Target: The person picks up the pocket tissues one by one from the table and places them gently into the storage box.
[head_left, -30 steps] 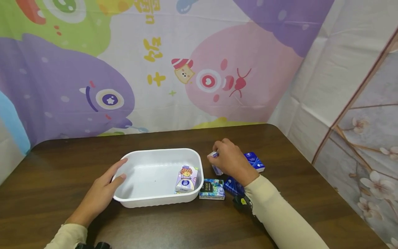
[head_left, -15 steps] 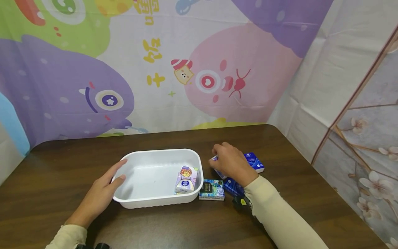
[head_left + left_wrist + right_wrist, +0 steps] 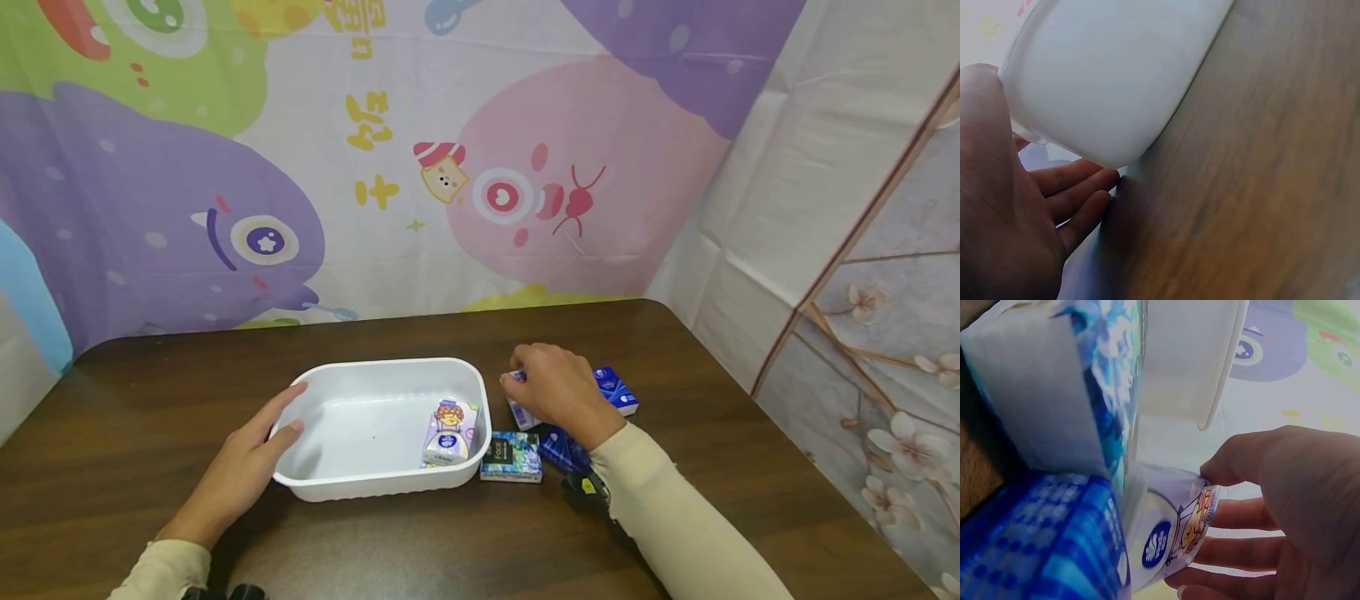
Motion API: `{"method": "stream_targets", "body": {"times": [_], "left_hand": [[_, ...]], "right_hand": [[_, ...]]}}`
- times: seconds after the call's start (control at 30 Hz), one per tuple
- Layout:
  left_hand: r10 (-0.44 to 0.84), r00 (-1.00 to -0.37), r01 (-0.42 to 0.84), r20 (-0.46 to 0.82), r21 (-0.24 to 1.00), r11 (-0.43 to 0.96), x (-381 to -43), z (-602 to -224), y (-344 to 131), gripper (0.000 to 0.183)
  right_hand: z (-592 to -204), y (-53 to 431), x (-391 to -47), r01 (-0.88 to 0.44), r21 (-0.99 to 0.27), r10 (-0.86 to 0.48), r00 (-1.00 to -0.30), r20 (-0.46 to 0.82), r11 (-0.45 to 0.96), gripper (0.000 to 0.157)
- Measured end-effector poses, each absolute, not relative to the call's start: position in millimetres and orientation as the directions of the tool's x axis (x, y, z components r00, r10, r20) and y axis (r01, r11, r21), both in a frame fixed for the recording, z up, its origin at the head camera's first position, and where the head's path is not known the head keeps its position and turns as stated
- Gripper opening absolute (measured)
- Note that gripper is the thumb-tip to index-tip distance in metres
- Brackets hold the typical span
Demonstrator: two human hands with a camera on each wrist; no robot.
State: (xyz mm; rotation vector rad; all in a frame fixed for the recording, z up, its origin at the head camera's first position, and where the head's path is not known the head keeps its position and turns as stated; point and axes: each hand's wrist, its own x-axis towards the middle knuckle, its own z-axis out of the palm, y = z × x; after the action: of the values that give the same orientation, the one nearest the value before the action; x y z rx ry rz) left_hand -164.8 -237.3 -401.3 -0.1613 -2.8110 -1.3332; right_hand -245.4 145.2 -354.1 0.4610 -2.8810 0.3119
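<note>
My left hand (image 3: 243, 458) rests at the left end of a white plastic basin (image 3: 375, 482), its fingers fairly straight along the outside and the thumb at the rim. The left wrist view shows that thumb (image 3: 985, 125) against the basin's edge. Right of the basin, my right hand (image 3: 558, 385) pinches a purple cartoon-print tissue pack (image 3: 1169, 519) between thumb and fingers. This pack is partly hidden under the hand in the head view. Inside the basin, at its right end, lies another cartoon-print tissue pack (image 3: 450, 432), overlapping something below it.
A green-blue floral tissue pack (image 3: 512, 458) lies against the basin's right side. Beside it is a dark blue pack (image 3: 562, 450), partly under the right wrist. Farther right lies a bright blue pack (image 3: 617, 390). A printed cloth (image 3: 390, 275) hangs behind the brown table (image 3: 420, 550).
The purple pack has tilted and turned slightly in my right hand, which has dipped a little and stays over the same spot. Left hand and basin hold still.
</note>
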Motion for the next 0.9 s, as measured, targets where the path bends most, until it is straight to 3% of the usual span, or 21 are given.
{"method": "stream_targets", "body": {"times": [0.9], "left_hand": [[0.084, -0.991, 0.13, 0.099, 0.785, 0.606, -165.4, -403.4, -237.1, 0.059]], "right_hand": [[-349.2, 138.8, -238.7, -0.369, -0.231, -0.258, -0.88, 0.4, 0.9, 0.03]]}}
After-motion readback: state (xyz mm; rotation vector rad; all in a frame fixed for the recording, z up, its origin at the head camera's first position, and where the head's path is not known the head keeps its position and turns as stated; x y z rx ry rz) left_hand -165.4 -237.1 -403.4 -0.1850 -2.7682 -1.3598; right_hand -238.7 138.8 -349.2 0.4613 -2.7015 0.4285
